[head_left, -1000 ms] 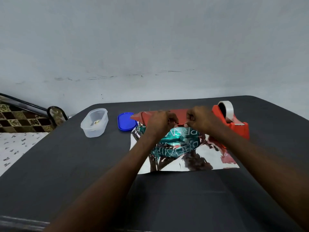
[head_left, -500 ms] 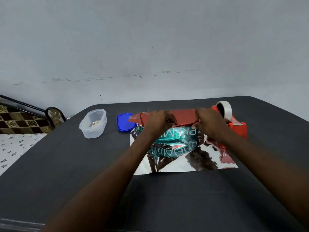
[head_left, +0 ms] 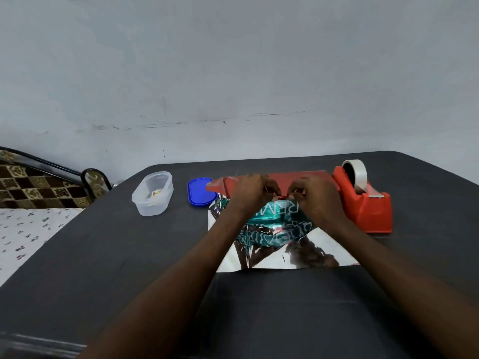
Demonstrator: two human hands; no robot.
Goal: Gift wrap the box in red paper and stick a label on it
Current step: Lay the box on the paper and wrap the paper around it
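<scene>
Clearly, the far edge of the red paper is pinched by the fingers of the left hand and of the right hand, which are curled close together over the middle of the box. That edge is drawn up and over toward the person, its red outer face being shown along the far side while its silver inner face is spread on the tabletop nearer the person. The box itself is seen just beneath and in front of the fingers, its teal printed face uncovered between the wrists; whether the fingertips touch the box or only the paper cannot be told.

As a judgement, the wrap is taken to be at an early stage: only the first flap is being brought over, no tape is seen applied, the near flap is lying flat, both ends are unfolded, and no label is seen on the wrap.

Outward to the right, a red tape dispenser with a roll of clear tape is stood just beside the paper. To the left, a blue lid is laid touching the paper's corner, and a clear plastic container is set farther off, something small being held inside it.
</scene>
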